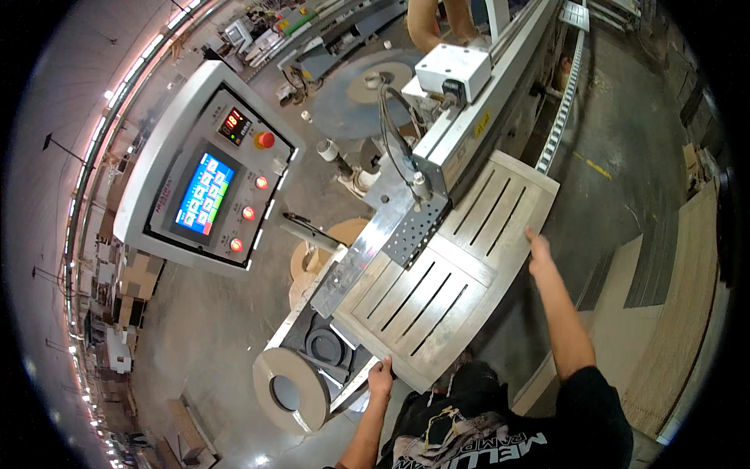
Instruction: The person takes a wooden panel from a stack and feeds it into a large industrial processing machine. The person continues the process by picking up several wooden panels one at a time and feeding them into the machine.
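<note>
A pale, flat slotted panel with several long dark slots lies along the side of a long machine, partly beneath a perforated metal plate. My left hand is closed at the panel's near left edge, its thumb up at the rim. Farther off, my right hand closes on the panel's right edge. The undersides of the fingers on both hands are hidden.
Left of the machine stands a white control box with a lit screen and red buttons. A large tan tape roll sits beside my left forearm. A roller track runs away at the right, near stacked boards. Another person's arms show at the top.
</note>
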Demonstrator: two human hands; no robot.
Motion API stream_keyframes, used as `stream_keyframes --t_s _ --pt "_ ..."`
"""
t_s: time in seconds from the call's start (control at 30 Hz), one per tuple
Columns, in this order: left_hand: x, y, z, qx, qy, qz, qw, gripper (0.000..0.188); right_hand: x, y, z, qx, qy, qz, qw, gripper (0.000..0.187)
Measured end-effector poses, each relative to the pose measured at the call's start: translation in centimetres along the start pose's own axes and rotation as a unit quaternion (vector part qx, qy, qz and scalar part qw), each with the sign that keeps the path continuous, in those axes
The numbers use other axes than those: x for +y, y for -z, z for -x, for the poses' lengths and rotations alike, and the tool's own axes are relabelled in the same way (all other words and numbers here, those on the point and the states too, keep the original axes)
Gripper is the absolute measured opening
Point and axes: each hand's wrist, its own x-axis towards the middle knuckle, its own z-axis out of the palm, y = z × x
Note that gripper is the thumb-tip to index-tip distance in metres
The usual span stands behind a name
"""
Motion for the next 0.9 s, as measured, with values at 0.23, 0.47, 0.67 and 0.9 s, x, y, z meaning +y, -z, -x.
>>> stream_keyframes --t_s 0.23,0.47,0.67,0.9 --pt "8.0 3.6 2.0 0.188 -0.387 -0.209 0.878 0.029 15.2 3.0 18.4 -0.113 -0.133 0.148 0.973 0.025" --pt "6.4 5.4 -2.2 0.159 -0.448 -0.402 0.782 0.059 18.6 -1.4 24.4 -0.177 -0.320 0.028 0.930 0.054" --pt "4.9 5.8 -4.7 0.158 -0.461 -0.411 0.771 0.050 17.1 -1.9 20.9 -0.062 -0.140 0.140 0.978 0.033" --pt "4.6 7.0 -4.8 0.137 -0.497 -0.350 0.782 0.054 13.1 -2.1 17.3 0.025 -0.080 0.138 0.987 0.035"
